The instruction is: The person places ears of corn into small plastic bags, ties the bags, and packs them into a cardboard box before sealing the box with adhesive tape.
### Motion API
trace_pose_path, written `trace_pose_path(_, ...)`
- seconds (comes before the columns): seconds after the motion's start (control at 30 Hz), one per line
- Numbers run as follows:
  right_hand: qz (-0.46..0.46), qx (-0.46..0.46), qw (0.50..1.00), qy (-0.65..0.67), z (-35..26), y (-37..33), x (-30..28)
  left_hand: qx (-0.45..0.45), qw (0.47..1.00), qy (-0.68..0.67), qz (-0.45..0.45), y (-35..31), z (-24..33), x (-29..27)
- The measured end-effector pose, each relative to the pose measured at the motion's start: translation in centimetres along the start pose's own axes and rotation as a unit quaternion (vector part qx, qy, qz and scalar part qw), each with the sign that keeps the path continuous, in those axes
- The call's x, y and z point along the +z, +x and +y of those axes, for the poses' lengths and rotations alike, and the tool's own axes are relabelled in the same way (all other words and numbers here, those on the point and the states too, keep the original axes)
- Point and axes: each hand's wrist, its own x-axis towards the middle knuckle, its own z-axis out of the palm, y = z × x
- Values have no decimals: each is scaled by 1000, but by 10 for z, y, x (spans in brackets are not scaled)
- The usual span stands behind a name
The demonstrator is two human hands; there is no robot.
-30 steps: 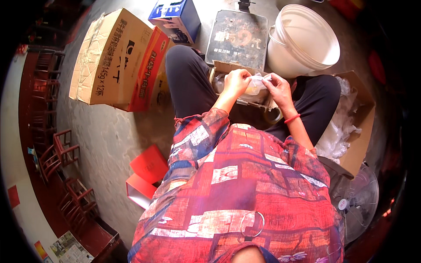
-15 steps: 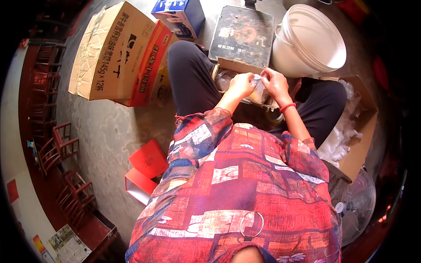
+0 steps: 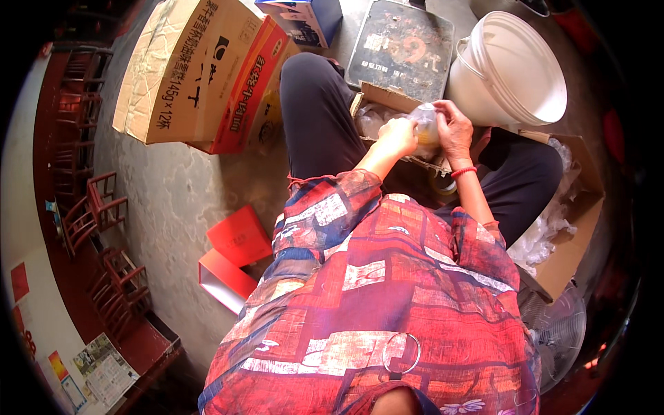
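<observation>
Between my legs, a small translucent plastic bag [image 3: 423, 117] with something yellowish at its lower part is held in both hands over an open cardboard box [image 3: 387, 98]. My left hand [image 3: 398, 136] pinches the bag's left side with closed fingers. My right hand [image 3: 454, 131], a red band at its wrist, curls round the other side. Crumpled clear plastic [image 3: 371, 119] lies in the box beside my left hand. What the bag contains is too small to name.
A white bucket [image 3: 477, 76] and a dark flat board [image 3: 401, 48] stand beyond the box. On the right is a carton [image 3: 577, 235] with clear plastic; a fan [image 3: 564, 339] stands near it. Left are a big carton [image 3: 187, 76] and a red box [image 3: 238, 235].
My right hand has moved from the pinched top of the bag to round its side. The bag now stands up as a rounded shape. The whole view has shifted slightly.
</observation>
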Motion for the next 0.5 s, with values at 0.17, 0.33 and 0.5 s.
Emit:
trace_pose_path(0.17, -175, -38, 968, -173, 58, -26, 33, -18, 999, 32, -39, 2, 2, 1)
trace_pose_path(0.33, -472, 82, 839, -259, 88, -31, 47, -47, 989, 81, -114, 2, 6, 2)
trace_pose_path(0.5, -429, 99, 878, -190, 57, -24, 33, -45, 987, 91, -123, -1, 4, 1)
